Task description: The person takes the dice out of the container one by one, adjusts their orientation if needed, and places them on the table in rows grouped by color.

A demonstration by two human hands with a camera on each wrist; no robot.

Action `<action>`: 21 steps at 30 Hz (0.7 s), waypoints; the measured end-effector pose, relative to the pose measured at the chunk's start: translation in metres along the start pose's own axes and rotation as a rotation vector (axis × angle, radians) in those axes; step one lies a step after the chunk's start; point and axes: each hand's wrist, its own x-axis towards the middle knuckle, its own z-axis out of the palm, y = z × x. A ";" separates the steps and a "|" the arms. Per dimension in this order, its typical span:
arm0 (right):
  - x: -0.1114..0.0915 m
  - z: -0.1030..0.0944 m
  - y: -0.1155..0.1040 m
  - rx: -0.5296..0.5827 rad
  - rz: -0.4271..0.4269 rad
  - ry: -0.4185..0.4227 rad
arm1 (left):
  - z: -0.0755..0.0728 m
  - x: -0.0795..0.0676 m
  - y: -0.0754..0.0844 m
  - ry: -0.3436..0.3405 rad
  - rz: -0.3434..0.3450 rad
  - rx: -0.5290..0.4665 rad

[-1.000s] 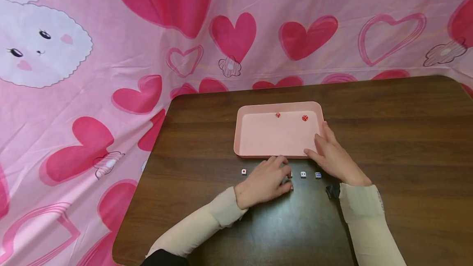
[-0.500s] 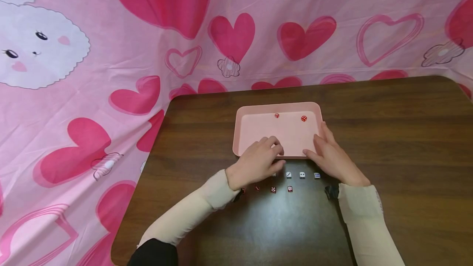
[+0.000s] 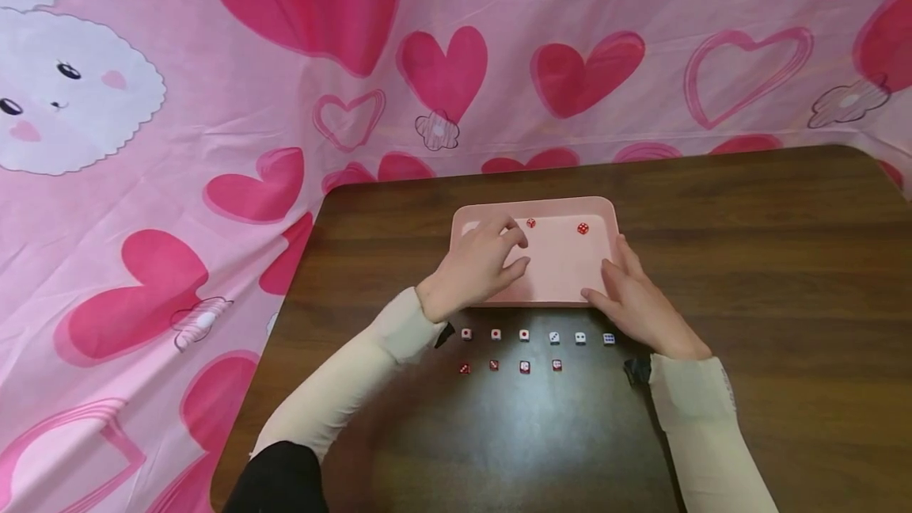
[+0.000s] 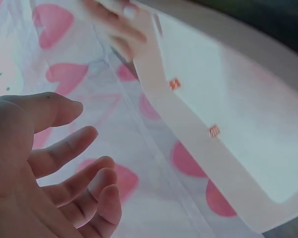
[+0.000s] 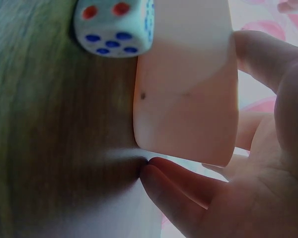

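Observation:
My left hand (image 3: 473, 264) hovers over the left part of a shallow pink tray (image 3: 563, 283), its fingers loosely bent. Nothing lies between thumb and fingers in the left wrist view. Two red dice, one near the middle (image 3: 530, 222) and one farther right (image 3: 583, 228), sit toward the tray's back side. At the front right corner, my right hand (image 3: 644, 307) grips the tray, thumb at the front rim and other fingers along the right side. In the right wrist view a white die (image 5: 114, 29) with red and blue pips appears close to the tray's outer wall.
In front of the tray, several white dice (image 3: 524, 335) form a row on the dark wooden table (image 3: 769, 260). Nearer the person runs a second row, of several red dice (image 3: 524, 366). Pink heart-print cloth (image 3: 499, 117) hangs behind and left of the table.
My left hand has moved from the dice rows forward and left over the tray, uncovering both rows and leaving a red die at the near row's right end. My right hand stays at the tray's corner.

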 end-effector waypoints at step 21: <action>-0.001 0.001 0.002 -0.006 -0.021 0.014 | 0.010 0.054 -0.043 0.019 -0.171 -0.229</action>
